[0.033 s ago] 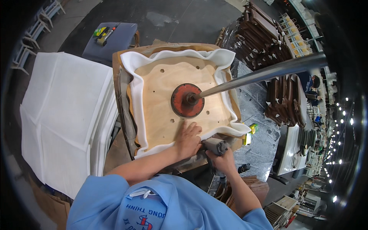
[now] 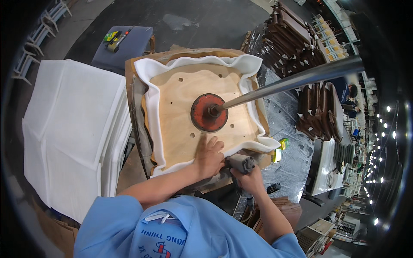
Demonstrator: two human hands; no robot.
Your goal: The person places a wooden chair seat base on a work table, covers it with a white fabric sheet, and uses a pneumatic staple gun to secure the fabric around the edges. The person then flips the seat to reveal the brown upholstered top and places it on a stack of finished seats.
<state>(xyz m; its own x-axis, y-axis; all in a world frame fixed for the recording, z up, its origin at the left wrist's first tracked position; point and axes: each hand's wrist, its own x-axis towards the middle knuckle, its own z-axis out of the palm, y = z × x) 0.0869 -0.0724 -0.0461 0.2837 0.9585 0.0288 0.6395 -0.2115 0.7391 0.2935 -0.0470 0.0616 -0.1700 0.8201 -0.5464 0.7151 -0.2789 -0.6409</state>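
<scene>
A wooden panel [image 2: 172, 124] lies in front of me with a white padding sheet [image 2: 153, 107] folded up around its edges. From above, a metal rod [image 2: 297, 81] with a round red disc [image 2: 198, 115] presses on the panel's middle. My left hand [image 2: 209, 158] rests at the panel's near edge, against the padding, with its fingers stretched out over the wood. Just to its right, my right hand [image 2: 250, 179] is wrapped round the handle of a staple gun [image 2: 241, 163]. The gun's nose points toward the padding's near edge beside my left hand and is partly hidden.
A stack of white padding sheets [image 2: 69, 124] stands on the left. Behind it, a grey-blue padded seat [image 2: 129, 49] carries small boxes and a tool. At right are a plastic-covered surface [image 2: 284, 167], small yellow-green boxes [image 2: 283, 144] and stacked brown cushions [image 2: 318, 109]. Another person [image 2: 348, 92] is farther right.
</scene>
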